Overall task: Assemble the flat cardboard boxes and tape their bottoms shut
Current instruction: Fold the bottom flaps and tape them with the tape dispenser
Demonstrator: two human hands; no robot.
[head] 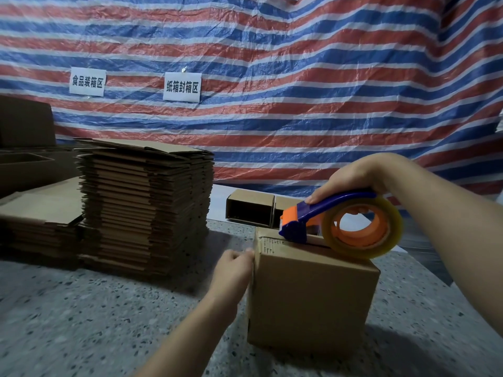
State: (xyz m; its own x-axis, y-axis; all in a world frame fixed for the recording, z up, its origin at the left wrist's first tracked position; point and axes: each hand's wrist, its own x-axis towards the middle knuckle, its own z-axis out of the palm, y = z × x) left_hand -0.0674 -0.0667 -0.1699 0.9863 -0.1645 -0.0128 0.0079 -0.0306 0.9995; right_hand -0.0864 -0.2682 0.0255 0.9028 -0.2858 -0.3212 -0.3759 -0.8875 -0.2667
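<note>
Standing near the middle of the speckled stone table (81,317): an assembled cardboard box (310,295), its folded flaps facing up with the seam between them showing as a dark slit. Pressing against the box's upper left edge: the left hand (234,270), fingers curled, thumb and fingertips touching the cardboard corner; whether pinching a tape end there, impossible to tell through the blur. Gripping the blue handle of a tape dispenser (337,221): the right hand (351,176), fingers wrapped over the top and through the orange hub. Resting on the box's top: the dispenser, its blue and orange cutter end lying on the flaps near the far left, its roll of clear tape (364,227) sitting toward the right edge. Piling up left of the box, well apart from it: a tall stack of flat cardboard boxes (147,210), with a lower stack (40,221) just beside it further left. Lying on its side behind the taped box: another open box (250,208). Hanging behind everything: a red, white and blue striped tarp (299,91) bearing two white paper signs (182,87).
</note>
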